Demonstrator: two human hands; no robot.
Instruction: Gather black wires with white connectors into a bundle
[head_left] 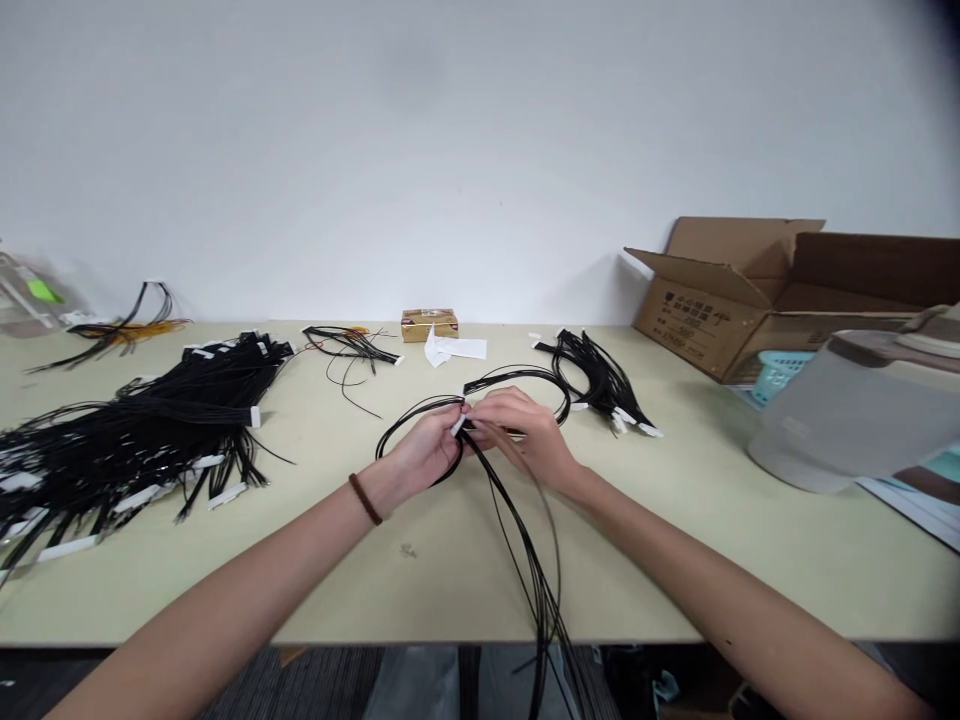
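Observation:
My left hand [424, 450] and my right hand [521, 432] meet at the middle of the table, both closed on a bundle of thin black wires [525, 540]. A small white connector [457, 425] shows between the fingers. The wires loop out to the left and behind the hands, and their long ends trail over the table's front edge. A brown band circles my left wrist.
A big heap of black wires with white connectors [142, 430] lies at the left, a smaller bunch [600, 385] at the right. A small gold box [429, 323], white paper slips [454, 348], an open cardboard box [757, 290] and a grey container [847, 410] stand around.

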